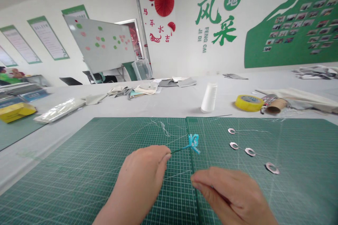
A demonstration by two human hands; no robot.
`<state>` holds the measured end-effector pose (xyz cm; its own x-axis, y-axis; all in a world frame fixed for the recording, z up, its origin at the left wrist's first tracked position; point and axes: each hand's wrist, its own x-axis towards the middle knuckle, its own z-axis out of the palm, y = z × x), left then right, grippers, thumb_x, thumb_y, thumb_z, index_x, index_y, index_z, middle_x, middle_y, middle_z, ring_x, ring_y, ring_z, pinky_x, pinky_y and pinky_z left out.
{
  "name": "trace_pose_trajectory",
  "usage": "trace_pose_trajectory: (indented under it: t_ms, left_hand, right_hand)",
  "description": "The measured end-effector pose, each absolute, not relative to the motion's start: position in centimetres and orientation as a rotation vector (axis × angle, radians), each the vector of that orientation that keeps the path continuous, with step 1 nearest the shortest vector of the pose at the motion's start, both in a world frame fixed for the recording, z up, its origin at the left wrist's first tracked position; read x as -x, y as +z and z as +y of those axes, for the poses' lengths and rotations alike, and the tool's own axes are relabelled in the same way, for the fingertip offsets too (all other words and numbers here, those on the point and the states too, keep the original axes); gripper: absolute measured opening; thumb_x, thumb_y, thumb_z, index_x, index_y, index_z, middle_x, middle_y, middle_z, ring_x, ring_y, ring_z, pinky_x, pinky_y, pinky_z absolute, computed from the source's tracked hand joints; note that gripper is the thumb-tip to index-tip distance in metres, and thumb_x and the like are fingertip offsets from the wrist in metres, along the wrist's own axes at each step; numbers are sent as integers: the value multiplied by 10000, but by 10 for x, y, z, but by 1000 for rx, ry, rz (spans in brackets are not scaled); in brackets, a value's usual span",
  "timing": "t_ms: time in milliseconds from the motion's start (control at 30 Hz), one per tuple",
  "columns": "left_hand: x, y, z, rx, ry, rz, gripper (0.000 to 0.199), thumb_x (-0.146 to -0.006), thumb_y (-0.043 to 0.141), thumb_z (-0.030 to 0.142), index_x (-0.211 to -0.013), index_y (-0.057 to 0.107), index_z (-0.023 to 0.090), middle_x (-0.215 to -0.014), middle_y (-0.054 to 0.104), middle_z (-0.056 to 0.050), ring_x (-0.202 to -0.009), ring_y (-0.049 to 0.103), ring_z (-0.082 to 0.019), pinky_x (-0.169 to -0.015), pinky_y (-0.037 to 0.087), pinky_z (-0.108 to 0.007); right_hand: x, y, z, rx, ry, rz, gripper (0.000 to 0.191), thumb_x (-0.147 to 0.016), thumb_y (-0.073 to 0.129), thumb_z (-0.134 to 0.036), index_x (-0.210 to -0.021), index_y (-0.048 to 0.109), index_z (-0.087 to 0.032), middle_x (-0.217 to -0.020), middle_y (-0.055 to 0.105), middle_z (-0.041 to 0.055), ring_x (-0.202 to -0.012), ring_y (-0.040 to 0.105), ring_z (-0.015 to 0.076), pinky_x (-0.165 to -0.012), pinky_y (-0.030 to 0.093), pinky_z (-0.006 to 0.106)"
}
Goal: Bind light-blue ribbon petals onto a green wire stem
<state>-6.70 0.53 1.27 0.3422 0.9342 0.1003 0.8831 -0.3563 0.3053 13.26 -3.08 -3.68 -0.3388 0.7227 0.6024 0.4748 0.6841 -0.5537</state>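
Between the thumb and fingers of my left hand (pixel 146 175) is the thin dark green stem of a small turquoise craft flower (pixel 194 141). Its looped petals, dotted with white, point right and hang just over the seam of the cutting mats. My right hand (pixel 229 191) is closer to me, right of the seam, with thumb and forefinger pinched together. Whether something thin is caught in that pinch cannot be made out. Beyond it lie several pale ring-shaped pieces (pixel 250 152) with wires or threads trailing from them.
Green cutting mats (pixel 105 168) cover the near table. Loose white thread (pixel 165 129) lies on them. Behind stand a white thread cone (pixel 209 97) and a yellow tape roll (pixel 249 102), with a cardboard tube (pixel 276 105) and fabric scraps (pixel 145 88). A yellow box (pixel 17 111) sits left.
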Motion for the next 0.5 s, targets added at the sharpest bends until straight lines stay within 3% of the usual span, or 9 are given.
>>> trace_pose_trajectory:
  t_ms: [300, 500]
  left_hand:
    - [68, 11, 7, -2247, 556, 1579, 308, -947, 395, 247, -715, 593, 204, -638, 614, 25, -603, 543, -146, -597, 347, -266]
    - [63, 12, 7, -2227, 568, 1547, 297, -944, 402, 245, -726, 599, 200, -649, 613, 20, -619, 538, -151, -610, 347, -272]
  right_hand:
    - [-131, -38, -31, 916, 403, -2004, 173, -923, 518, -119, -930, 657, -221, -733, 708, -25, -612, 658, 126, -573, 470, 229]
    - [-130, -38, -33, 926, 360, -2053, 190, -927, 502, -132, -895, 678, -198, -625, 662, -19, -533, 611, 132, -520, 437, 242]
